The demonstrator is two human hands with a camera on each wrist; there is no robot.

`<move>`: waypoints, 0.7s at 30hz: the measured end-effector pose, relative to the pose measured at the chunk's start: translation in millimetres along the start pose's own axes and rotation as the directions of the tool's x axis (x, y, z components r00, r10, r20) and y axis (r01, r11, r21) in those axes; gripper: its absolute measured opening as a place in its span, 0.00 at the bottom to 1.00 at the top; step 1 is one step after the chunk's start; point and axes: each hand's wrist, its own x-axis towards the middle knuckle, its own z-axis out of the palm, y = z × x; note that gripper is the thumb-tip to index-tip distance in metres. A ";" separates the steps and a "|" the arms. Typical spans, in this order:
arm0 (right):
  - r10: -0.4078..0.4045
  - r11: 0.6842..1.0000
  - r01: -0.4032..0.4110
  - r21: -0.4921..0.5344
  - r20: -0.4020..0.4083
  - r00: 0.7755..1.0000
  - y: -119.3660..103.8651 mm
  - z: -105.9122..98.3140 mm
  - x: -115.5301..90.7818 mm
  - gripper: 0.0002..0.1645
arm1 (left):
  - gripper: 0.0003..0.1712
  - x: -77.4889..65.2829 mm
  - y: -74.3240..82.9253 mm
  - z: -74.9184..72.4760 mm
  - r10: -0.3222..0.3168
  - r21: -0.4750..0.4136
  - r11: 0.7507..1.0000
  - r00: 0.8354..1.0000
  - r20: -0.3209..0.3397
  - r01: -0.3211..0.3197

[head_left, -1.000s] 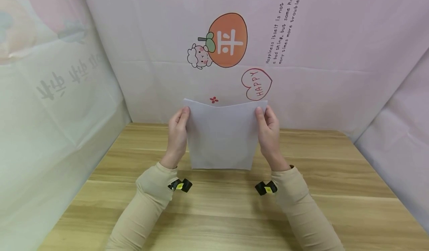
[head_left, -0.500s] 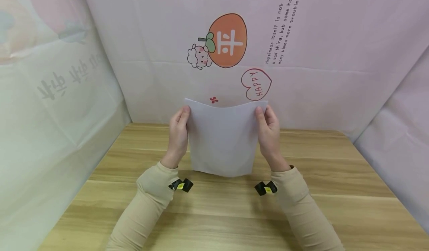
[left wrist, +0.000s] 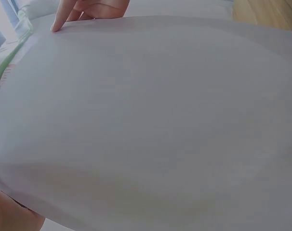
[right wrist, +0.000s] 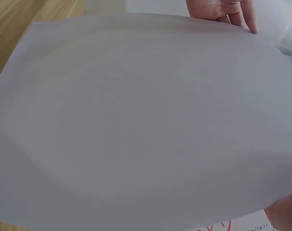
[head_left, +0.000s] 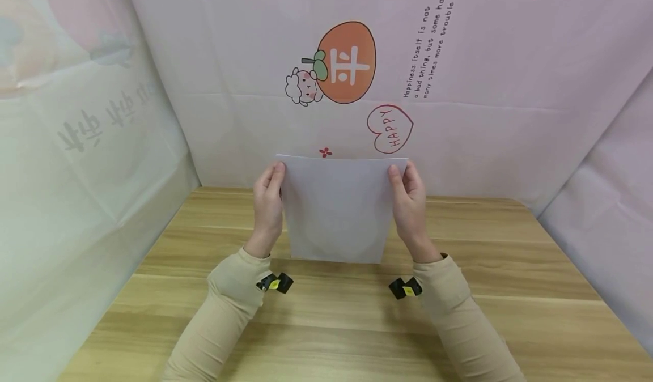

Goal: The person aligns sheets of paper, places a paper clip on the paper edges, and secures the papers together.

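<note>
A blank white sheet of paper (head_left: 335, 212) is held up in front of me, its near face toward the head camera. My left hand (head_left: 267, 203) pinches its left edge near the upper corner, thumb on the near face and fingers behind. On the opposite edge my right hand (head_left: 408, 206) pinches it the same way. The top edge runs nearly straight between them. In the left wrist view the paper (left wrist: 151, 115) fills most of the picture, with the right hand (left wrist: 98, 8) at its far edge. The right wrist view shows the left hand (right wrist: 223, 10) across the paper.
Below the paper lies a wood-grain table (head_left: 326, 325). A white printed cloth (head_left: 245, 47) hangs behind it, with more white cloth (head_left: 87, 172) on the left and on the right. A small black camera (head_left: 278, 283) sits at each wrist, by the beige sleeves.
The paper's sagging top edge has drawn nearly straight, and its bulging bottom edge has flattened. My left hand has moved slightly left; the right hand has stayed almost in place.
</note>
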 end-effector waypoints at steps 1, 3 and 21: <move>0.001 1.000 -0.001 0.002 -0.002 1.000 0.0 0.1 0.0 0.14 | 0.18 0.0 0.5 0.2 0.004 0.002 1.000 1.000 -0.001 -0.004; 0.001 1.000 -0.001 0.006 -0.008 1.000 -0.1 0.3 0.1 0.14 | 0.17 0.4 1.5 0.6 0.010 -0.005 1.000 1.000 -0.002 -0.010; -0.005 1.000 0.006 0.021 -0.037 0.999 -3.0 1.6 2.7 0.11 | 0.14 3.7 8.3 5.3 0.029 -0.015 0.999 0.999 -0.037 -0.030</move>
